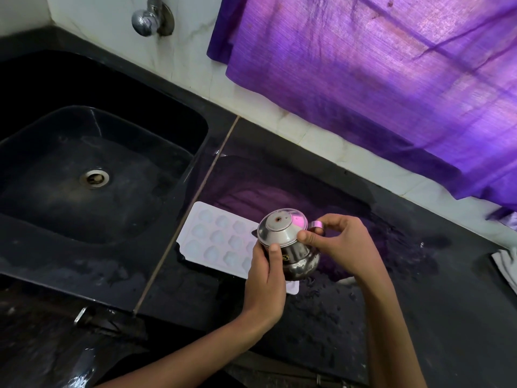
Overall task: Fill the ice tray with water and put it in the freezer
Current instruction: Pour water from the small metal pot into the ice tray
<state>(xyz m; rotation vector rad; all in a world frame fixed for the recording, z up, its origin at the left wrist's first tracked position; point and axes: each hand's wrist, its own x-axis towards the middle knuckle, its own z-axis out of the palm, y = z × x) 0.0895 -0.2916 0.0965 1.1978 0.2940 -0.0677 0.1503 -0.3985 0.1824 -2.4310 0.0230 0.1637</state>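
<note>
A white ice tray (215, 236) with rows of round cells lies flat on the black counter (419, 289), just right of the sink. Above its right part I hold a small steel pot (302, 261) with a domed steel lid (281, 226) on it. My left hand (265, 278) wraps around the pot's body from the near side. My right hand (338, 245) has its thumb against the lid's rim and its fingers at the lid's ring handle. The tray's right end is hidden behind the pot and my hands.
A black sink (92, 175) with a steel drain fills the left. A chrome tap (152, 18) is fixed to the white tiled wall above it. A purple curtain (377, 79) hangs at the back right. The counter around the tray is wet, with a cloth (506, 267) at the right edge.
</note>
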